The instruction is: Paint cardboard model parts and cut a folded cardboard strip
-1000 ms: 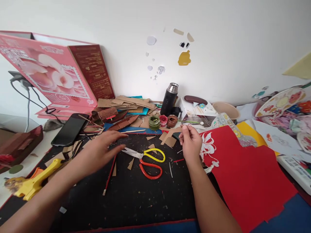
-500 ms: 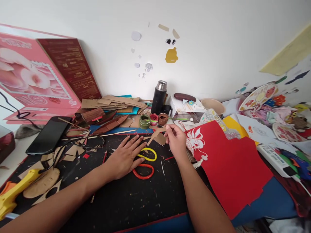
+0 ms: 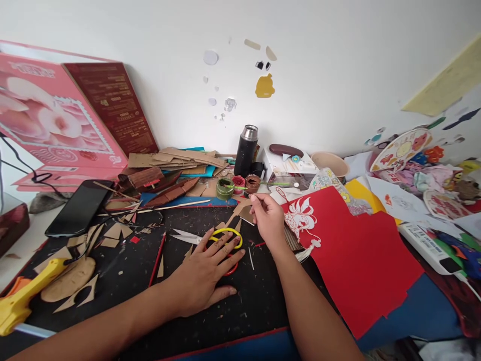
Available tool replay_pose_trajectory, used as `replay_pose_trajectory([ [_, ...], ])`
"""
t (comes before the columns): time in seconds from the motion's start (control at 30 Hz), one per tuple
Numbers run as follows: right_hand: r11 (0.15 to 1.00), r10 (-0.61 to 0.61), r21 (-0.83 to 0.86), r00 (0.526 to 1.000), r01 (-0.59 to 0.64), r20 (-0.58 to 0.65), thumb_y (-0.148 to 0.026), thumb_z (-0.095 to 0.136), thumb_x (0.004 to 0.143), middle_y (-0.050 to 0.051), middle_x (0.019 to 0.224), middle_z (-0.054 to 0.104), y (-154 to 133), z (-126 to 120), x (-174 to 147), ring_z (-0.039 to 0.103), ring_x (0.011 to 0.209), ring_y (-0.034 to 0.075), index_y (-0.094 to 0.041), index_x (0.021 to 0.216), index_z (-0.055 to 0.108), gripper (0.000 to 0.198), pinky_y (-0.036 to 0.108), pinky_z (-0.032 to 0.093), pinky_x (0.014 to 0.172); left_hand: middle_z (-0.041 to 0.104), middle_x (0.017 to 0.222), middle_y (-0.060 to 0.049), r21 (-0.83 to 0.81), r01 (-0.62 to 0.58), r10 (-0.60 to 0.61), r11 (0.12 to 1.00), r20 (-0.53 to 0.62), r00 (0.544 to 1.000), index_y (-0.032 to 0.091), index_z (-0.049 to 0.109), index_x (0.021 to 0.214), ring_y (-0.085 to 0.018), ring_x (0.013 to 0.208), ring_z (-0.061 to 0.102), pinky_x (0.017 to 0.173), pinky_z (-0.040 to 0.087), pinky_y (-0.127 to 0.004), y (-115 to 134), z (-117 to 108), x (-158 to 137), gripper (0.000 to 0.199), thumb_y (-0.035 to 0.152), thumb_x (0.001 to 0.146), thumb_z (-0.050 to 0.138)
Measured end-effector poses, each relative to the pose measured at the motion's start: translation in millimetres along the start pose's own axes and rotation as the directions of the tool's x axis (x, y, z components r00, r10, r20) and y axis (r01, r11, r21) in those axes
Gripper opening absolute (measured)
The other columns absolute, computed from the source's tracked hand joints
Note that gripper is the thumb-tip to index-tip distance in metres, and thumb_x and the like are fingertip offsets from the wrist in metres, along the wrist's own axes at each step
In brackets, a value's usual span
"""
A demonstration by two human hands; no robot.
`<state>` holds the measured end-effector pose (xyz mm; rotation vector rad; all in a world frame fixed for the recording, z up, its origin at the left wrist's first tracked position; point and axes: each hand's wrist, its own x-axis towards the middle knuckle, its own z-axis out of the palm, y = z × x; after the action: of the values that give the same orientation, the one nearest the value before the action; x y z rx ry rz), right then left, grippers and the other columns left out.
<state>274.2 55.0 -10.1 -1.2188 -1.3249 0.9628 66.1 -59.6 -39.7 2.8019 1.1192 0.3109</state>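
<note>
At the table's [image 3: 248, 306] middle, the left hand [image 3: 206, 273] has shifted from the scissors' [image 3: 191, 238] blades [image 3: 184, 234] to their handles [image 3: 226, 230], grip spread open. Right hand [image 3: 268, 220] grip looks pinched beside a cardboard strip [image 3: 241, 205]; hold unclear.

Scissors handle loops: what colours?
Yellow loop and red loop, both partly covered by the left hand; best seen in the head view.

Your view is bright and softly lit, with faint shadow on the wall [image 3: 173, 85] beside the peach-printed box [image 3: 93, 108], a pale sheen on the scissors' [image 3: 194, 239] blades, and edges stretched wide.
</note>
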Motion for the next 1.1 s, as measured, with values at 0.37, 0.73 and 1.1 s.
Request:
replay_pose_trajectory([
  [0.37, 0.986, -0.105, -0.120, 0.987, 0.120, 0.123, -0.046, 0.064, 0.100, 0.000, 0.076, 0.072, 6.6, 8.4, -6.3, 0.066, 0.065, 0.017, -0.022, 0.107, 0.077, 0.029, 0.027, 0.052, 0.063, 0.046, 0.170, -0.014, -0.026, -0.048, 0.045, 0.999, -0.099, 0.994, 0.025, 0.045, 0.164, -0.033, 0.160, 0.039, 0.133, 0.024, -0.055, -12.1, -0.8, 23.1, 0.073, 0.059, 0.102, 0.060],
  [0.73, 0.840, -0.152, -0.418, 0.890, 0.346, 0.431, -0.039, 0.067, 0.105, 0.002, 0.108, 0.083, -5.2, 17.9, -20.3, 0.077, 0.099, 0.020, -0.025, 0.121, 0.076, 0.023, 0.029, 0.052, 0.087, 0.066, 0.150, -0.017, -0.088, -0.043, 0.037, 0.995, -0.074, 0.997, 0.022, 0.064, 0.148, -0.038, 0.142, 0.055, 0.122, 0.037, -0.057, -38.9, 7.4, 54.8, 0.058, 0.059, 0.104, 0.054],
  [1.1, 0.834, -0.136, -0.412, 0.860, 0.368, 0.492, -0.042, 0.059, 0.111, 0.000, 0.117, 0.083, -20.2, 16.5, -23.1, 0.076, 0.107, 0.018, -0.027, 0.118, 0.077, 0.025, 0.026, 0.050, 0.088, 0.078, 0.131, -0.016, -0.072, 0.014, -0.014, 0.997, 0.001, 1.000, 0.022, 0.078, 0.126, -0.041, 0.135, 0.062, 0.119, 0.038, -0.056, -21.8, -32.4, 47.7, 0.044, 0.050, 0.092, 0.072],
])
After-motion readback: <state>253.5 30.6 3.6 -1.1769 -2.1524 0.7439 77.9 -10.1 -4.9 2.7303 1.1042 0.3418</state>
